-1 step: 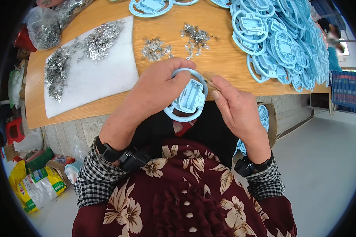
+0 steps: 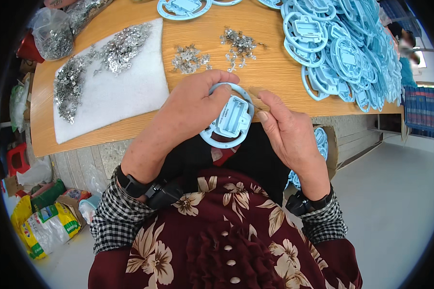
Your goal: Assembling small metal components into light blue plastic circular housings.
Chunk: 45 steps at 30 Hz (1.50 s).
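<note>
My left hand (image 2: 200, 98) is closed on a light blue round plastic part (image 2: 233, 117), thumb over its upper left rim. The part is an open ring with a rectangular recessed housing in its middle, tilted over my lap at the table's front edge. At the ring's upper right, my right hand (image 2: 287, 127) pinches with thumb and forefinger. Something small, thin and brownish shows by these fingertips; its kind cannot be made out. Just beyond my hands lie two small heaps of metal pieces, a silvery one (image 2: 190, 60) and a darker one (image 2: 239, 45).
A big pile of similar blue parts (image 2: 347, 58) covers the table's right side. More metal pieces (image 2: 125, 48) lie on a white pad (image 2: 115, 96) at the left, near a clear plastic bag (image 2: 54, 36). Below the table's right edge stands a carton (image 2: 331, 149) of blue parts.
</note>
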{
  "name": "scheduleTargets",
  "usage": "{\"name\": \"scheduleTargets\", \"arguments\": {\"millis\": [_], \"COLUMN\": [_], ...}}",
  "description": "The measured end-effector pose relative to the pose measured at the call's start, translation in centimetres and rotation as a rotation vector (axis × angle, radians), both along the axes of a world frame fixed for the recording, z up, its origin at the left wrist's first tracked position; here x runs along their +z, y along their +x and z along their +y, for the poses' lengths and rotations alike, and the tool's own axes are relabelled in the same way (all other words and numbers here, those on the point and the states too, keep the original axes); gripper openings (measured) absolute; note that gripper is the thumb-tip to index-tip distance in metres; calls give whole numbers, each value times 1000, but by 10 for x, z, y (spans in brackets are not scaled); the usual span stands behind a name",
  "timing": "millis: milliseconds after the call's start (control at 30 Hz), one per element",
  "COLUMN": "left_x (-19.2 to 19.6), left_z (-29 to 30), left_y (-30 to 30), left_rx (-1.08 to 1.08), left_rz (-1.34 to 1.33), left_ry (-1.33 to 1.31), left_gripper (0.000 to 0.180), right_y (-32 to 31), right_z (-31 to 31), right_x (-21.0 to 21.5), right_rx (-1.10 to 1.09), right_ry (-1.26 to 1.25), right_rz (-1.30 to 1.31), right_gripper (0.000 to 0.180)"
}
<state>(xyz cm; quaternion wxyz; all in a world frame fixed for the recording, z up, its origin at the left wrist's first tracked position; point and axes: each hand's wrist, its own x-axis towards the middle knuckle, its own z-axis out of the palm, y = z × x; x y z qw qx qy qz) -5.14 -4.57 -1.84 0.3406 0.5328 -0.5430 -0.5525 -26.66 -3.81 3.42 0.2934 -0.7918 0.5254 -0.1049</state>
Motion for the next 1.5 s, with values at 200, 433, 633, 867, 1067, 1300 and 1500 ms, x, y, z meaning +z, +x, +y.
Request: {"name": "scheduleTargets", "arguments": {"millis": [200, 433, 633, 867, 1067, 1300, 1500], "left_x": [-6, 4, 14, 11, -3, -6, -2], "left_z": [-1, 12, 20, 22, 26, 28, 22], "left_y": [1, -5, -3, -4, -4, -7, -8], "left_rx": [11, 124, -25, 0, 44, 44, 47], "left_rz": [68, 509, 43, -68, 614, 443, 775], "left_ry": [35, 118, -125, -293, 82, -74, 138], "left_gripper": [32, 32, 35, 40, 47, 47, 52], "right_y": [-7, 0, -1, -9, 13, 24, 26], "right_z": [-1, -10, -12, -6, 8, 9, 15], "right_x": [-26, -33, -26, -14, -38, -36, -23], "right_rx": [40, -203, -197, -246, -113, 47, 212], "right_ry": [-239, 347, 511, 492, 67, 4, -161], "right_rz": [-162, -711, -700, -914, -843, -680, -529], "right_gripper": [24, 33, 34, 36, 32, 41, 40]}}
